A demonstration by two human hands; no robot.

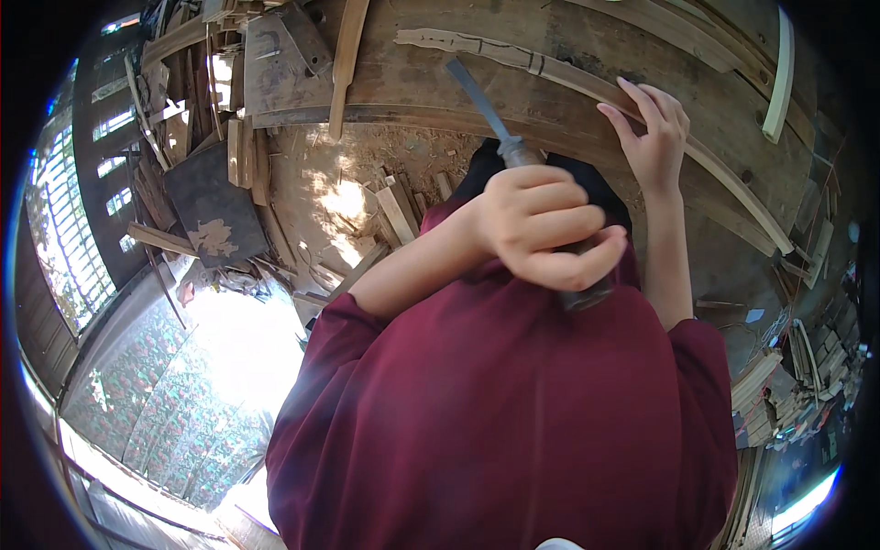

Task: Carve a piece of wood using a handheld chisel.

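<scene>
My left hand (545, 225) is closed around the dark handle of a chisel (522, 151), whose flat metal blade slants up and left over the bench. Part of the handle shows below my fingers. Farther up and right, my right hand (658, 128) has its fingers apart and slightly curled beside a long curved wooden strip (738, 188) with dark markings at its far end; whether the fingertips touch it, I cannot tell. The strip lies on a worn wooden bench (596, 37).
Loose boards and sticks (247, 165) crowd the left, near a dark panel (215, 211). Offcuts (399, 211) lie on the dirt floor (312, 156) below the bench. More scrap wood (793, 385) is piled at right. A barred window (60, 192) is at far left.
</scene>
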